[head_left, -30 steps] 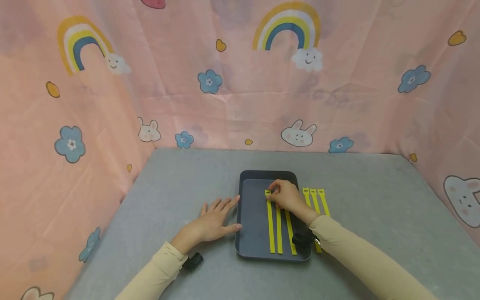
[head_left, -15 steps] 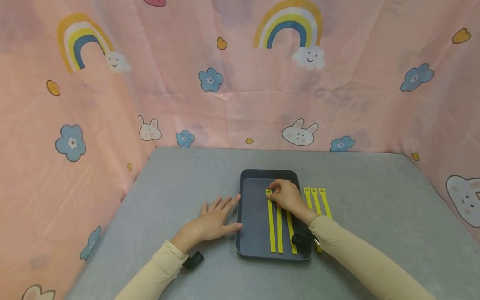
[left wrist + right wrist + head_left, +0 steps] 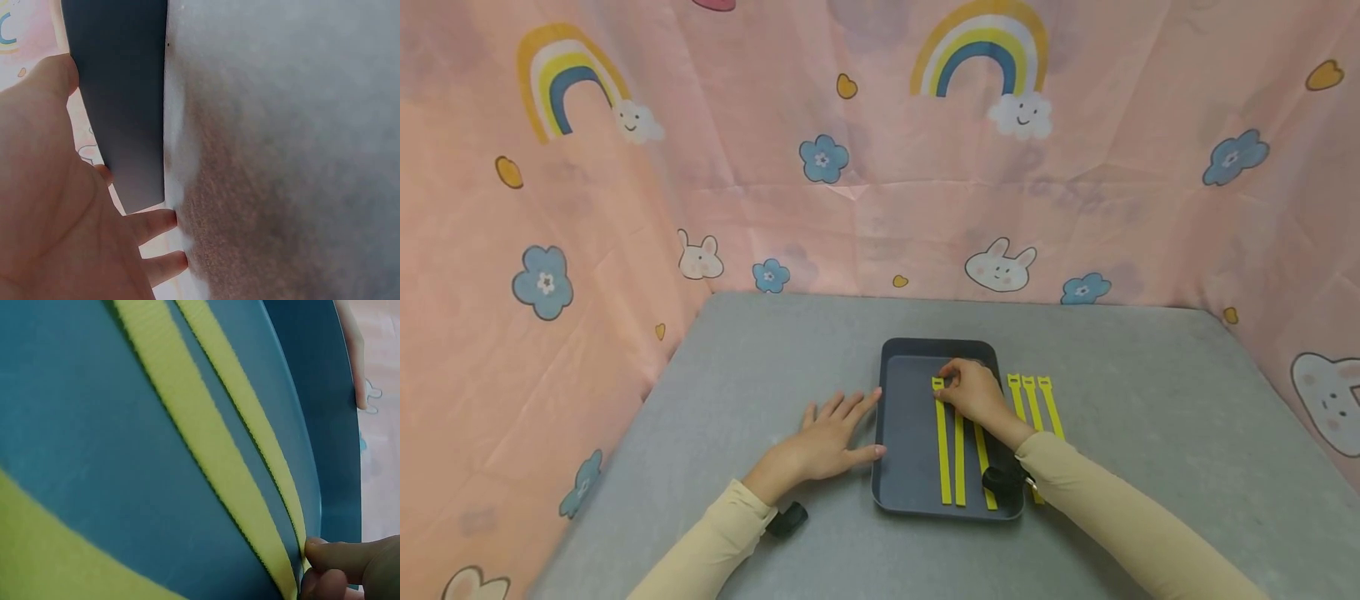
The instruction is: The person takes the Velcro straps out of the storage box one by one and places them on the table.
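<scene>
A dark grey tray (image 3: 906, 442) stands on the table, with three yellow hook-and-loop cable ties lying lengthwise in it. My right hand (image 3: 977, 396) reaches over the tray and pinches the slotted head end of the leftmost cable tie (image 3: 943, 458) between thumb and fingers. Beside that tie lie the middle cable tie (image 3: 960, 467) and a slightly slanted right cable tie (image 3: 982, 467), their upper ends hidden by my hand. My left hand (image 3: 827, 446) is spread, its index fingertip and thumb at the tray's left rim. The left wrist view shows the tray's outer wall (image 3: 125, 106) against these fingers.
Right of the tray, three more yellow cable ties (image 3: 1032, 404) lie side by side on the grey table (image 3: 775, 358), partly covered by my right forearm. A pink printed curtain (image 3: 887, 217) hangs behind and along both sides of the table.
</scene>
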`<control>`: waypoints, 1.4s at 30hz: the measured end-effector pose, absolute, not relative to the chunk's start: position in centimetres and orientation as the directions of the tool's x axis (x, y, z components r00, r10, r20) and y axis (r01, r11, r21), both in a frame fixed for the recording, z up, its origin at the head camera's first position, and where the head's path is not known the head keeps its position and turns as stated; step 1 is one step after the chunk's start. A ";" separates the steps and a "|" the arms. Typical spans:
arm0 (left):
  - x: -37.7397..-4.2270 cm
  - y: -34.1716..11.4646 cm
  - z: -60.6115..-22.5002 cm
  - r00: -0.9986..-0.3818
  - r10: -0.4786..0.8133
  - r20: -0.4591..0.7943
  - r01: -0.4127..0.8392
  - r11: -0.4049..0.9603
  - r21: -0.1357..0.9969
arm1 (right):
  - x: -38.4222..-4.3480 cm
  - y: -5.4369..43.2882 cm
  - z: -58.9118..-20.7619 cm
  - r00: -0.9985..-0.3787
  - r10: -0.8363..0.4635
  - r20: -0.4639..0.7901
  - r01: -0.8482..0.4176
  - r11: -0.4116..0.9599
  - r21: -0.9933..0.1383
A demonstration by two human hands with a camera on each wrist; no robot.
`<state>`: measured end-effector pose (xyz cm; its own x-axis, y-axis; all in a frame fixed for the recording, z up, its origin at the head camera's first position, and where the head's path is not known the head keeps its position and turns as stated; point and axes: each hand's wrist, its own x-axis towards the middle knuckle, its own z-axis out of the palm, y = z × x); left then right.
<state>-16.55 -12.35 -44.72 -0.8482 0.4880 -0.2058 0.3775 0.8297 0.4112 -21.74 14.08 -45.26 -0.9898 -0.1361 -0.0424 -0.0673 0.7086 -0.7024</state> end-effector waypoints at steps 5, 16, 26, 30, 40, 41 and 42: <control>-16.6 -12.4 -44.7 -0.848 0.489 -0.203 0.379 0.829 0.411 | -21.8 14.0 -45.3 -0.990 -0.134 -0.032 -0.075 0.721 -0.689; -16.6 -12.4 -45.0 -0.847 0.491 -0.203 0.386 0.831 0.400 | -22.1 14.0 -45.4 -0.992 -0.126 0.014 -0.103 0.736 -0.669; -16.5 -12.3 -44.7 -0.847 0.488 -0.210 0.375 0.829 0.414 | -22.0 13.8 -45.7 -0.983 -0.147 0.107 -0.182 0.759 -0.626; -16.5 -12.3 -44.8 -0.849 0.484 -0.210 0.374 0.832 0.410 | -21.9 13.7 -45.9 -0.981 -0.149 0.125 -0.194 0.742 -0.642; -16.6 -12.3 -45.0 -0.851 0.484 -0.203 0.375 0.832 0.408 | -22.0 13.7 -46.3 -0.976 -0.167 0.143 -0.219 0.696 -0.684; -16.6 -12.3 -45.1 -0.851 0.485 -0.202 0.377 0.832 0.408 | -22.1 13.7 -46.3 -0.973 -0.175 0.149 -0.229 0.693 -0.683; -16.6 -12.3 -45.1 -0.851 0.485 -0.202 0.378 0.832 0.406 | -22.1 13.7 -46.4 -0.971 -0.183 0.156 -0.240 0.690 -0.683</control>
<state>-16.60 -12.30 -45.12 -0.8506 0.4854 -0.2022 0.3781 0.8318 0.4063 -22.09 13.68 -46.36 -0.9707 -0.1827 0.1559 -0.2396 0.6905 -0.6826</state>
